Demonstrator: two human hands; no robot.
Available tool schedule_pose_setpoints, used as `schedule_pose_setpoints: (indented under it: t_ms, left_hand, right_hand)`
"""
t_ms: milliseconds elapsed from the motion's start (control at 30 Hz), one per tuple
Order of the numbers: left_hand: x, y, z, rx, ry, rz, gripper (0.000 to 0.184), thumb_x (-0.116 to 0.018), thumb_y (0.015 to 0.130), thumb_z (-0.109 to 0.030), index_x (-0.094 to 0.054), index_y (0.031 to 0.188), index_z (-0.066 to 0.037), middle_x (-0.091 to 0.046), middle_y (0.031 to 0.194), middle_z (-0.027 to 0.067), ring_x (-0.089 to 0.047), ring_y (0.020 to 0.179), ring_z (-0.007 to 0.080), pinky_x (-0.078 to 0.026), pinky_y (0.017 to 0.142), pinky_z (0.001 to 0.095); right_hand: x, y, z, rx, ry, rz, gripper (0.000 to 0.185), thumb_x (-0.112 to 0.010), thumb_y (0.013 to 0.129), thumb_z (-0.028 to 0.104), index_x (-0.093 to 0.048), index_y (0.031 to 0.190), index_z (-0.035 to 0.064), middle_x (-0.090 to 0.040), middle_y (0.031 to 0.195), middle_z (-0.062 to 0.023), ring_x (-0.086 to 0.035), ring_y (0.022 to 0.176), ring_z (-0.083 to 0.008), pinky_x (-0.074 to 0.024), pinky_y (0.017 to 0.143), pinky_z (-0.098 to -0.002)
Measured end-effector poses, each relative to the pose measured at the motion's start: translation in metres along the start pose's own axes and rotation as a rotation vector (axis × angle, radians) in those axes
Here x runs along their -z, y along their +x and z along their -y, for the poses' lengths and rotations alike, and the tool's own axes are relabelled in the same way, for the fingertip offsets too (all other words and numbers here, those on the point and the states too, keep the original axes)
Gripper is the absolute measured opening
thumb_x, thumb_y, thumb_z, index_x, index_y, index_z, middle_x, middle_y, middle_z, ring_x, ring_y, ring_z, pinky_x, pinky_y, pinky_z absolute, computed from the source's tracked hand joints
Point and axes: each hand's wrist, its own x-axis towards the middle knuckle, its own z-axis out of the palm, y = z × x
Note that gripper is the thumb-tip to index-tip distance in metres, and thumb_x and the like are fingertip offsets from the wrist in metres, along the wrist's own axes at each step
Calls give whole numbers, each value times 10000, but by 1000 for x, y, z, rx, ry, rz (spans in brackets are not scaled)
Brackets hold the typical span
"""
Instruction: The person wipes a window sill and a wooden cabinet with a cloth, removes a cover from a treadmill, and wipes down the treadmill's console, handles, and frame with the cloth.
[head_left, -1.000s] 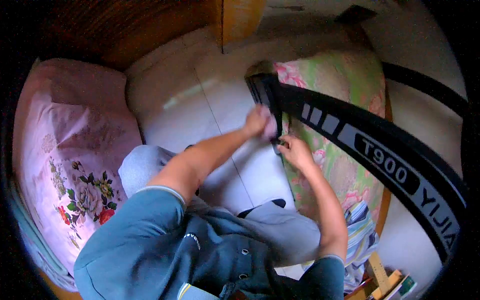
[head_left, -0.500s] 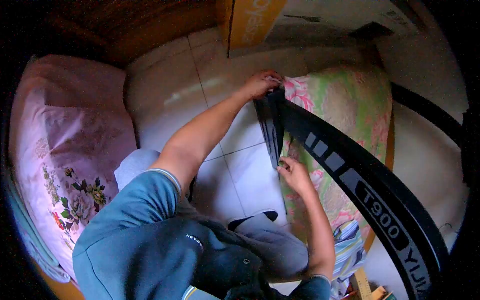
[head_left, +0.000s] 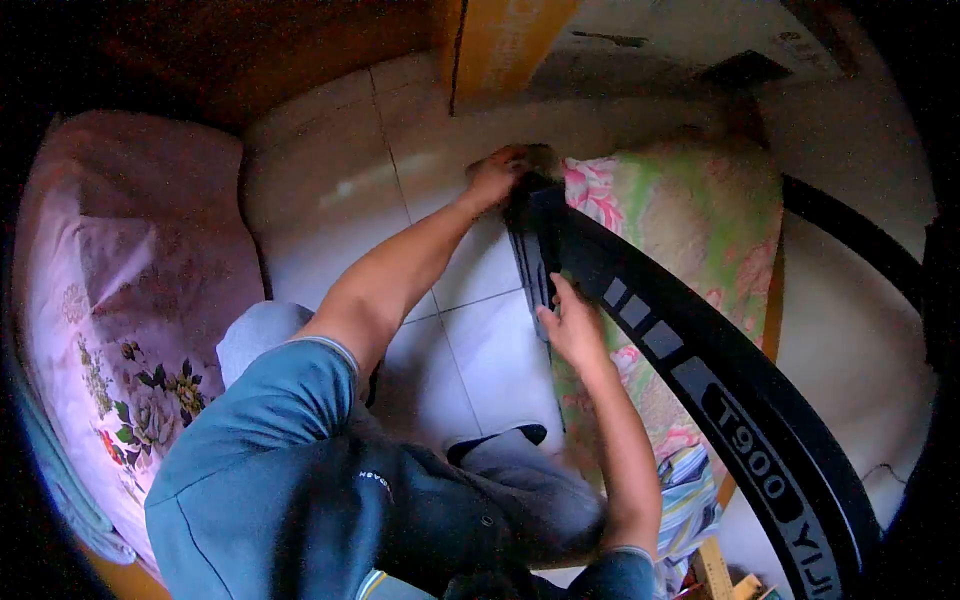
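A long black curved rail [head_left: 745,390] with "T900" lettering, apparently part of an exercise machine, slopes from the lower right to the centre. At its far end is an upright black end piece [head_left: 533,235]. My left hand [head_left: 497,175] is closed at the top of this end piece on what looks like a crumpled cloth [head_left: 541,158], blurred and partly covered by the fingers. Lower down, my right hand [head_left: 575,328] grips the edge of the end piece, thumb to the left and index finger pointing up along it. Its other fingers are hidden.
Green and pink floral fabric [head_left: 700,230] lies beneath and beyond the rail. A pink flowered cover [head_left: 150,270] drapes something at left. A large printed cardboard box [head_left: 510,50] stands at the back on the tiled floor [head_left: 340,190]. Striped cloth [head_left: 685,500] lies at lower right.
My right hand has moved up along the end piece, its index finger now straighter. My left hand has shifted slightly left, with the cloth-like thing blurred. The camera view has shifted a little.
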Motion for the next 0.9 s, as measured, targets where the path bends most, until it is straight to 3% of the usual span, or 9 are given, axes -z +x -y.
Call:
schedule_pose_setpoints:
  t_ms: [100,167,300,367,400,533,600,800,900]
  left_hand:
    - [-2,18,84,10,395,43,365,-622,910,-206,-605,1258,-99,-648,1222,156,-641,1080,280,-485,933,399]
    - [-25,-25,56,157,454,-260,342,-592,912,-155,-601,1250,-105,-664,1099,136,-667,952,249,-524,817,412]
    - [-82,-130,-27,566,-289,-329,461,-569,892,-96,-484,1345,-121,-619,924,101,-631,655,226,-521,553,379]
    - [-104,-166,5,829,-437,-102,482,-541,902,-142,-458,1376,-119,-624,1052,154,-635,946,296,-513,805,450]
    - [-140,-180,90,619,-392,-116,492,-514,896,-109,-444,1383,-94,-638,980,158,-637,932,302,-511,814,458]
    - [-89,-172,-31,640,-166,-141,511,-472,893,-43,-413,1399,-79,-642,994,182,-659,751,285,-545,564,403]
    - [-85,-146,-12,477,-219,-356,446,-439,931,-100,-408,1376,-89,-626,861,136,-635,673,266,-539,547,419]
    - [-154,-216,75,947,-450,266,439,-484,934,-249,-523,1281,18,-656,979,177,-612,695,243,-486,558,429]
    - [-156,-227,56,824,-370,-68,460,-511,907,-186,-507,1338,-25,-657,1066,198,-638,751,259,-520,587,435]
  right_hand:
    - [-6,8,2,-64,-19,32,618,-721,850,209,-467,1395,69,-642,948,-141,-636,788,-294,-512,735,-394]
    - [-10,7,0,-80,9,39,613,-720,850,207,-466,1392,71,-634,939,-134,-632,777,-289,-510,730,-390]
    - [-5,4,-3,-96,123,65,623,-717,848,207,-459,1397,65,-649,950,-150,-640,799,-304,-515,756,-411]
    - [-13,9,-22,-61,140,46,583,-704,832,204,-514,1365,64,-664,925,-152,-657,827,-321,-525,784,-422]
    - [-9,8,-21,-65,142,50,583,-704,832,204,-514,1365,64,-664,925,-152,-657,827,-321,-525,784,-422]
    - [1,-4,-20,-44,99,118,498,-704,870,196,-563,1318,31,-620,893,-97,-598,761,-186,-507,726,-324]
    - [9,-12,-15,-108,146,162,504,-699,874,205,-557,1326,31,-632,885,-104,-608,758,-196,-510,730,-328]
    - [17,-25,-19,-139,110,183,510,-704,856,258,-576,1289,21,-686,919,-192,-666,830,-299,-513,770,-395]
    - [14,-30,-32,-71,84,153,530,-692,858,253,-563,1303,-3,-689,1002,-231,-673,946,-353,-517,846,-408]
